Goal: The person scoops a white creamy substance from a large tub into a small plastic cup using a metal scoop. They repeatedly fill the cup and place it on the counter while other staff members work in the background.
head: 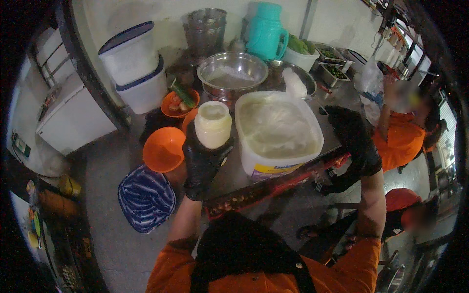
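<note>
My left hand (203,164), in a black glove, grips a white plastic jar (213,126) upright around its lower part. The jar's mouth is uncovered, with pale contents inside. Right beside it stands a large white tub (245,154) with a yellow and purple label, holding a pale, glossy mass. Past the tub's right side is my right hand (353,141), also black-gloved. A thin metal utensil (322,110) shows by its fingers; whether they hold it cannot be made out. Left of the jar sits an orange bowl (163,149).
A smeared dark blue lid (146,199) lies at left. Behind stand a steel bowl (232,71), a turquoise thermos jug (265,33), and an orange bowl (172,111) with cucumber. White lidded containers (141,89) are stacked at left. People in orange (399,139) are at right.
</note>
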`<state>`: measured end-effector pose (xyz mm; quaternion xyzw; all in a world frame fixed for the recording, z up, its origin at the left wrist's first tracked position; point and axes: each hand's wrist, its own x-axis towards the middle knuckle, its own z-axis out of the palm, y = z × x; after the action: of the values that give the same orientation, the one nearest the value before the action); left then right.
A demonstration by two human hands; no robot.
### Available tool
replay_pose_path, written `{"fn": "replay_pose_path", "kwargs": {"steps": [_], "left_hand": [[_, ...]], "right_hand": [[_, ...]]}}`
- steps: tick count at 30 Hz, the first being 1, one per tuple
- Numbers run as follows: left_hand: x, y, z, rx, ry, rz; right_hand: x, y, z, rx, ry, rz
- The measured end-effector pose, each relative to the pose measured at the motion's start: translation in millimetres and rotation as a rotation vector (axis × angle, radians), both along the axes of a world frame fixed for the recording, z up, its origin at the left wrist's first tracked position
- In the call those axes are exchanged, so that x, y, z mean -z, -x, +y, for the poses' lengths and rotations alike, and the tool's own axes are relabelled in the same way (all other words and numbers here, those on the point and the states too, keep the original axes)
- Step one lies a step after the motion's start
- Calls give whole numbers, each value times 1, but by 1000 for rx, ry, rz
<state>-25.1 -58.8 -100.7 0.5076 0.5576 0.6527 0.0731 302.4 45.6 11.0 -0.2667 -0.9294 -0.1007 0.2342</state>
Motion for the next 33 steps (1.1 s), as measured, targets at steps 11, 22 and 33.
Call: {"fn": "replay_pose_path", "kwargs": {"steps": [11, 22, 33], "left_hand": [[-95, -30, 31, -27, -222, 148], [-123, -110, 89, 394, -304, 52], [-106, -109, 98, 437, -330, 11]], "right_hand": [[-70, -4, -10, 107, 442, 751], [-91, 8, -17, 245, -402, 224], [-55, 25, -20, 226, -385, 280]]}}
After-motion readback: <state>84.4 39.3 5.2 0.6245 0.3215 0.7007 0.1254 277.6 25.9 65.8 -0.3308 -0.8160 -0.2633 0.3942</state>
